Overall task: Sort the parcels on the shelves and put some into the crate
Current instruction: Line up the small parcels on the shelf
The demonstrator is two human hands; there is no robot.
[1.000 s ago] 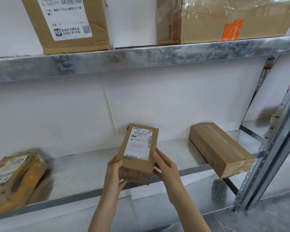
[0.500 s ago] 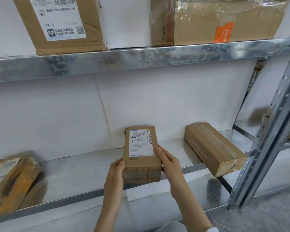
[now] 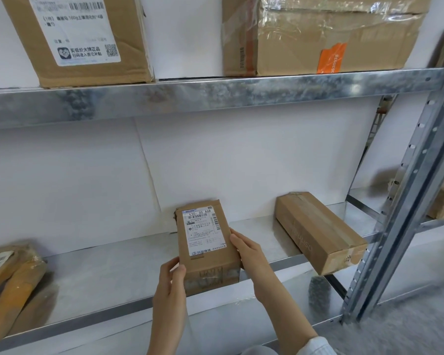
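The metal lower shelf (image 3: 100,285) carries three parcels: a crumpled yellowish parcel (image 3: 8,283) at its left end, a small labelled box (image 3: 205,242) mid-shelf near the front edge, and a long brown box (image 3: 318,231) to the right, overhanging the edge. The upper shelf (image 3: 215,98) bears a large labelled box (image 3: 82,34) and a taped box (image 3: 331,39), well apart.
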